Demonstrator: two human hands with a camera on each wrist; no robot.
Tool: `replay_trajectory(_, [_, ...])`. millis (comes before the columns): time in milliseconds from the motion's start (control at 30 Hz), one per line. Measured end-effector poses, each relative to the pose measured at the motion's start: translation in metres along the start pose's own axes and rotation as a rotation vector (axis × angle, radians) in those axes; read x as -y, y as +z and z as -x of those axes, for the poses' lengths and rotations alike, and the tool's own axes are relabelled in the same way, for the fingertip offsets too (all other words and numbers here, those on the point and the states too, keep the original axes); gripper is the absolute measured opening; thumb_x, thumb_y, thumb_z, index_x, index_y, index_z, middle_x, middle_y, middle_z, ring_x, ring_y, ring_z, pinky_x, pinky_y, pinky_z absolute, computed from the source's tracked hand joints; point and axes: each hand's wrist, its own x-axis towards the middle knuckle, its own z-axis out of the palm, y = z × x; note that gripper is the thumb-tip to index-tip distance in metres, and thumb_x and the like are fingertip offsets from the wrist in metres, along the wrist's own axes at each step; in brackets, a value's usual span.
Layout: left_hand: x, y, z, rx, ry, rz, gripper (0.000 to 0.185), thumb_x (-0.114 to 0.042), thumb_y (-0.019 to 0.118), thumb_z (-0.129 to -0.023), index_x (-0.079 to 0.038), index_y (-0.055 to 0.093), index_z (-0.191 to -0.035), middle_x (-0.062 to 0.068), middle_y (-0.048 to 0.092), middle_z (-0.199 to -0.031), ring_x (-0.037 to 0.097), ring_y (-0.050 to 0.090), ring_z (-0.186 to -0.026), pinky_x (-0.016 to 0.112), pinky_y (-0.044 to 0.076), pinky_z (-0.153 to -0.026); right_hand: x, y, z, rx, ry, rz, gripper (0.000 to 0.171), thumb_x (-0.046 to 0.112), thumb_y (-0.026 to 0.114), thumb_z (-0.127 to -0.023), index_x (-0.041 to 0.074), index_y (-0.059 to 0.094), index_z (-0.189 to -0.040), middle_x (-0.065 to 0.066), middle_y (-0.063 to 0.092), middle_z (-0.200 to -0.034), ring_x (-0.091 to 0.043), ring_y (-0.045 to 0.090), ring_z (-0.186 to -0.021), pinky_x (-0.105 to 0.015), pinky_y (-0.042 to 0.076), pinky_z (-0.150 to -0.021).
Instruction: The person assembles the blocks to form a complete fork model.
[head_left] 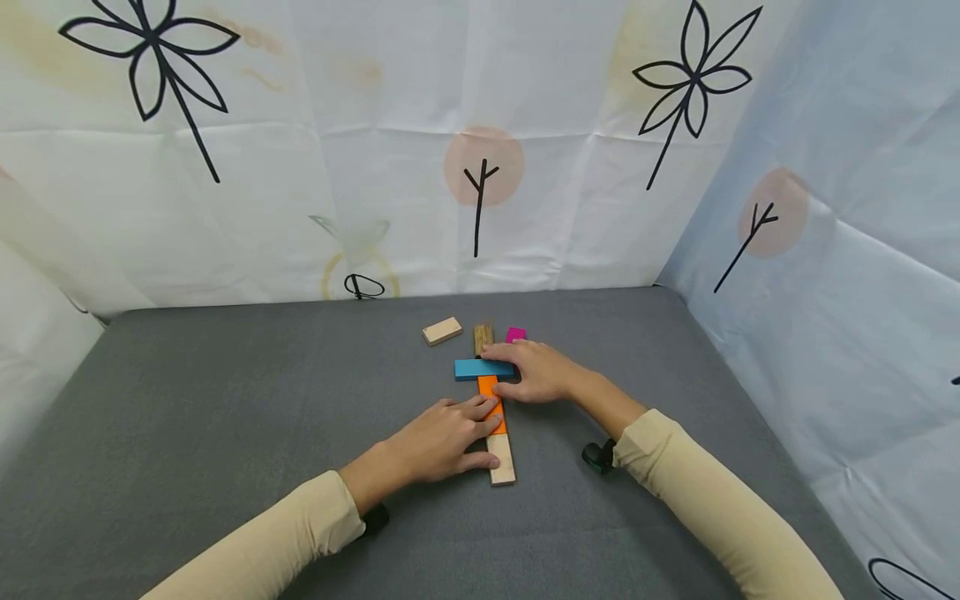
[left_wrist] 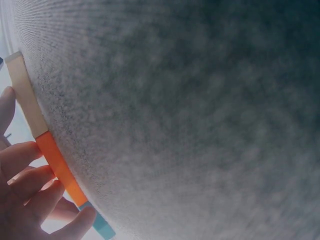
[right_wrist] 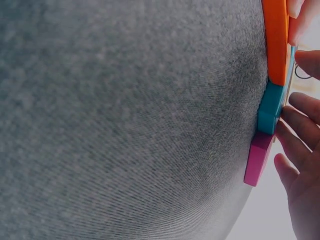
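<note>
In the head view, a line of flat wooden blocks lies on the grey cloth. My left hand (head_left: 442, 437) rests its fingertips on the orange block (head_left: 487, 387), its thumb on the plain wood block (head_left: 500, 468) at the near end. My right hand (head_left: 542, 372) reaches over the right end of the blue block (head_left: 472, 369), which lies crosswise. Its index finger is at the far side of the blue block and its thumb is near the orange block. A magenta block (right_wrist: 255, 162) lies by the right fingers, partly hidden from the head view.
Beyond the blue block lies a brown wooden block (head_left: 483, 336). A loose plain wood block (head_left: 442, 331) is to its left. Grey cloth (head_left: 247, 400) covers the surface, and printed white fabric (head_left: 405, 167) hangs behind and at the sides.
</note>
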Motion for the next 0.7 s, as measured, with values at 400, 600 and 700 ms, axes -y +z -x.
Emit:
replay_trajectory(400, [0.0, 0.0014, -0.0009, -0.009, 0.006, 0.002, 0.066, -0.056, 0.045, -0.09, -0.009, 0.047, -0.136, 0.012, 0.038, -0.143, 0.022, 0.038, -0.13, 0.046, 0.043, -0.09, 0.0047, 0.0009, 0.007, -0.019, -0.028, -0.013, 0.051, 0.035, 0.058, -0.088, 0.013, 0.05, -0.134, -0.004, 0.048, -0.137, -0.024, 0.046, -0.122, -0.047, 0.035, -0.099])
replay_trajectory(600, [-0.0001, 0.0014, -0.0011, -0.013, 0.009, -0.001, 0.065, -0.056, 0.044, -0.091, -0.009, 0.047, -0.136, 0.012, 0.038, -0.143, 0.021, 0.038, -0.13, 0.046, 0.044, -0.09, 0.0036, -0.0001, 0.0064, -0.013, -0.019, -0.023, 0.05, 0.032, 0.057, -0.088, 0.013, 0.05, -0.135, -0.004, 0.048, -0.137, -0.024, 0.046, -0.123, -0.047, 0.034, -0.101])
replay_trajectory(700, [-0.0001, 0.0013, -0.0006, -0.012, 0.006, -0.001, 0.065, -0.056, 0.044, -0.091, -0.009, 0.048, -0.136, 0.012, 0.038, -0.143, 0.022, 0.037, -0.13, 0.046, 0.043, -0.09, 0.0017, -0.0001, 0.0039, -0.026, -0.036, -0.022, 0.05, 0.029, 0.058, -0.088, 0.012, 0.05, -0.134, -0.004, 0.05, -0.135, -0.022, 0.047, -0.121, -0.045, 0.034, -0.101])
